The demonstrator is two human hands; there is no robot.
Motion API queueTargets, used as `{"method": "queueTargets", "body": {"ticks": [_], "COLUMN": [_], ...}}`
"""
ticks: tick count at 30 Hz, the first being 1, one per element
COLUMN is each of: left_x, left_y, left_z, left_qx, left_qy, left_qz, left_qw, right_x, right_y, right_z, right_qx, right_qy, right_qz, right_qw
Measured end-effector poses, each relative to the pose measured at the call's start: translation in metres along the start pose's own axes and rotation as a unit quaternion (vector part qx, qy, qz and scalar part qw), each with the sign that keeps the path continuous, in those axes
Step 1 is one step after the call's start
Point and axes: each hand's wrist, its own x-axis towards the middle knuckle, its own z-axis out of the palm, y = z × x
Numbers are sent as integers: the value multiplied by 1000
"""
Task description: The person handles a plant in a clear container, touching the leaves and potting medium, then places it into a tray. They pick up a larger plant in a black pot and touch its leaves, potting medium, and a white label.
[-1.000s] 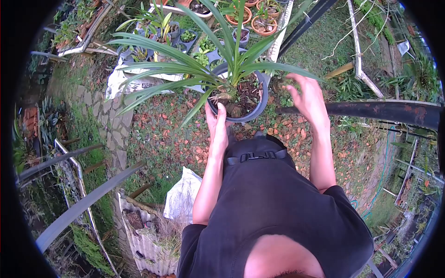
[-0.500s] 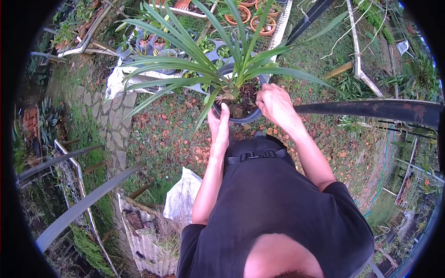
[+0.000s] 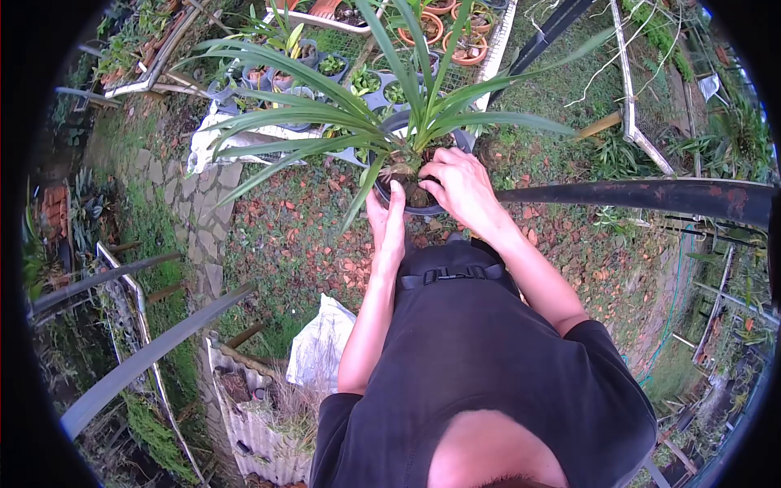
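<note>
A dark plastic pot (image 3: 425,211) is held up in front of my waist, with a long-leaved green plant (image 3: 421,120) growing in it. My left hand (image 3: 388,220) grips the pot's left side, thumb at the rim and the other fingers hidden underneath. Inside the pot, my right hand (image 3: 461,184) is over the dark potting mix, close to the base of the plant. Its fingers are bent and drawn together, and the fingertips point down; whatever they pinch cannot be seen. Strap-shaped leaves fan out to the left and right above both hands.
Beyond the pot stands a mesh bench (image 3: 488,77) with small potted plants and terracotta pots (image 3: 468,49). A dark pole (image 3: 651,193) reaches in from the right. Below left lies a white sack (image 3: 321,346). Reddish chips and grass cover the ground, beside a stone path (image 3: 195,203).
My right hand has moved left from the pot's right rim to over the potting mix beside the plant's base. The left hand keeps its hold on the pot.
</note>
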Motion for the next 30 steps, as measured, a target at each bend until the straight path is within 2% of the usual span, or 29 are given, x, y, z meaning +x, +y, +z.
{"method": "queueTargets", "body": {"ticks": [9,17,21,24,29,30], "left_x": [-1,4,4,5,3,4], "left_y": [0,-3,-3,-5,-5,-4], "left_z": [-1,-1,-1,-2,-2,-2], "left_qx": [-1,4,12,14,-4,-10], "left_qy": [2,11,-2,4,31,34], "left_qz": [-7,-12,3,-4,-21,-20], "left_qw": [1000,1000,1000,1000,999,999], "right_x": [-2,3,3,0,-11,-16], "right_y": [12,6,13,14,22,27], "right_z": [6,3,7,-4,-52,-62], "right_qx": [59,-3,8,13,76,1], "right_qy": [31,25,-10,21,49,44], "right_qz": [43,15,37,45,132,164], "right_qw": [997,1000,999,999,987,986]}}
